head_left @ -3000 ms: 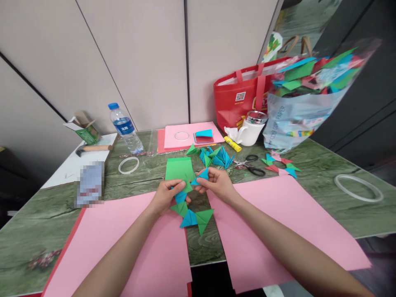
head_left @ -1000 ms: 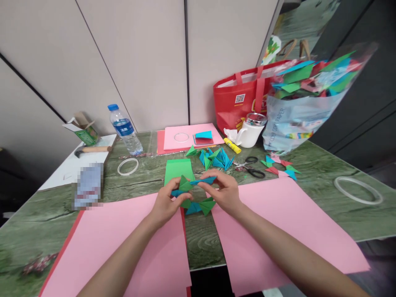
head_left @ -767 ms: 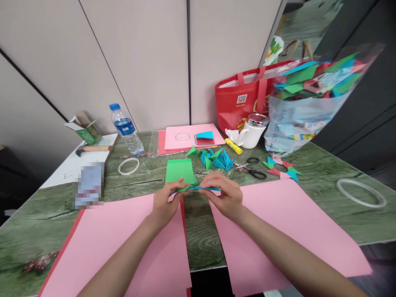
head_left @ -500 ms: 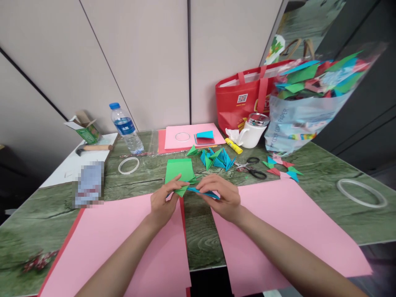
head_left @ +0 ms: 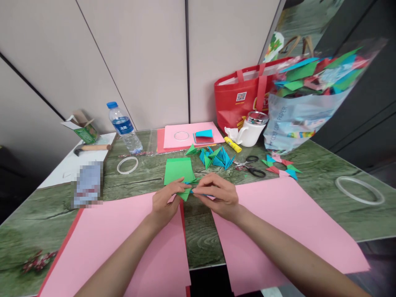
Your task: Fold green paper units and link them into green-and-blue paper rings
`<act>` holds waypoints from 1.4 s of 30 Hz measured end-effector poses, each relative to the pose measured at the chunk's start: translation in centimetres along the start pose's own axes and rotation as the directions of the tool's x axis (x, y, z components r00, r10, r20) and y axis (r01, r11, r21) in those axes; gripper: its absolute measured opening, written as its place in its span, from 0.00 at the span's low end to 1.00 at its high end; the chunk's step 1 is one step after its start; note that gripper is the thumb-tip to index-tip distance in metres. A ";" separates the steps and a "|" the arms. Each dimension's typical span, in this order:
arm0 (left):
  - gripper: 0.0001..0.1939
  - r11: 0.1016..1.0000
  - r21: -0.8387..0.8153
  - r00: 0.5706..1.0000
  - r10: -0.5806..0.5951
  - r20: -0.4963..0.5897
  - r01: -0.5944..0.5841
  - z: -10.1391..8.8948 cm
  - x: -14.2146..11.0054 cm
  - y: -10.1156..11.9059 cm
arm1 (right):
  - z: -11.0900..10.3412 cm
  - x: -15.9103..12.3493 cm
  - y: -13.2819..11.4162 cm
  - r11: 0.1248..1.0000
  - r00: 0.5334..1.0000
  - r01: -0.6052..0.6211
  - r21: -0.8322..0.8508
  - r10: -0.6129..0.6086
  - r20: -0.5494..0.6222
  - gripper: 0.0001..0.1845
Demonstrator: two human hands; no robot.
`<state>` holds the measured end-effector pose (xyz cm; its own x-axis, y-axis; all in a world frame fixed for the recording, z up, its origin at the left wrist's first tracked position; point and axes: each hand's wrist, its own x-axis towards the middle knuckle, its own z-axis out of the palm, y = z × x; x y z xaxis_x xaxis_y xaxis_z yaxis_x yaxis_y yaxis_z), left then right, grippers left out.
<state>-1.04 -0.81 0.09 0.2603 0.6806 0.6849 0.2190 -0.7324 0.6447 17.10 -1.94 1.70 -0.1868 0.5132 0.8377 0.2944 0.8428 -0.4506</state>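
Note:
My left hand [head_left: 165, 202] is closed on a folded green paper piece [head_left: 185, 194], whose pointed corner shows below the fingertips. My right hand [head_left: 219, 196] pinches a folded blue paper piece [head_left: 192, 191]; only a small bit of it shows between the two hands, where it meets the green one. Just behind my left hand lies a stack of green paper squares [head_left: 178, 170]. Beyond my right hand sits a cluster of folded blue and green paper pieces [head_left: 218, 158]. Pink paper sheets [head_left: 123, 243] lie under both forearms.
Scissors [head_left: 252, 166], a paper ring [head_left: 281, 166], a glue stick [head_left: 232, 144] and a white mug [head_left: 252, 130] stand or lie at right. A plastic bag of folded paper [head_left: 303, 119] leans there. Left are a water bottle [head_left: 125, 128], a hammer [head_left: 93, 147] and a tape roll [head_left: 128, 165].
The blue piece, earlier long and visible beneath my right fingers, is now mostly hidden by them. My right fingers have moved slightly left, closer to the green piece.

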 end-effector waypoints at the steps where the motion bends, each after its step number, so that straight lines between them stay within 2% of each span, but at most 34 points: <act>1: 0.07 1.000 0.000 1.000 0.017 0.000 -0.017 0.0 0.0 0.1 | 0.1 0.0 -0.1 1.000 1.000 -0.002 0.004 0.002 -0.009 0.12; 7: 0.12 0.997 -0.005 0.996 0.083 0.017 -0.083 0.1 0.0 0.3 | 0.3 -0.2 -0.4 0.998 0.999 -0.032 0.057 0.034 -0.032 0.15; 17: 0.10 1.000 0.025 0.998 0.002 0.066 -0.003 0.1 0.0 0.7 | 0.3 -0.3 -0.6 0.996 0.997 -0.060 0.066 0.063 -0.044 0.14; 21: 0.14 0.992 0.045 0.990 0.117 0.074 -0.121 0.3 -0.2 0.3 | 0.4 -0.4 -0.7 0.993 0.995 -0.100 0.065 0.102 -0.021 0.13; 24: 0.17 0.967 0.081 0.970 0.235 0.067 -0.240 0.4 -0.3 -0.1 | 0.5 -0.4 -0.7 0.994 0.994 -0.107 0.038 0.107 0.001 0.10; 26: 0.17 0.955 0.104 0.960 0.273 0.056 -0.278 0.4 -0.3 -0.2 | 0.5 -0.5 -0.7 0.995 0.995 -0.100 0.023 0.100 0.010 0.10; 34: 0.16 0.942 0.176 0.958 0.282 0.048 -0.286 0.5 -0.2 0.3 | 0.7 -0.7 -0.5 0.995 0.996 -0.076 0.063 0.079 -0.045 0.12; 42: 0.16 0.938 0.185 0.956 0.287 0.060 -0.293 0.4 -0.3 0.0 | 0.8 -0.8 -0.6 0.993 0.995 -0.103 0.054 0.104 -0.009 0.11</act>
<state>-0.69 -1.04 -0.23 0.3680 0.4396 0.8193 0.3033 -0.8897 0.3411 16.33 -2.70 0.99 -0.1466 0.5962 0.7893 0.2609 0.7930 -0.5505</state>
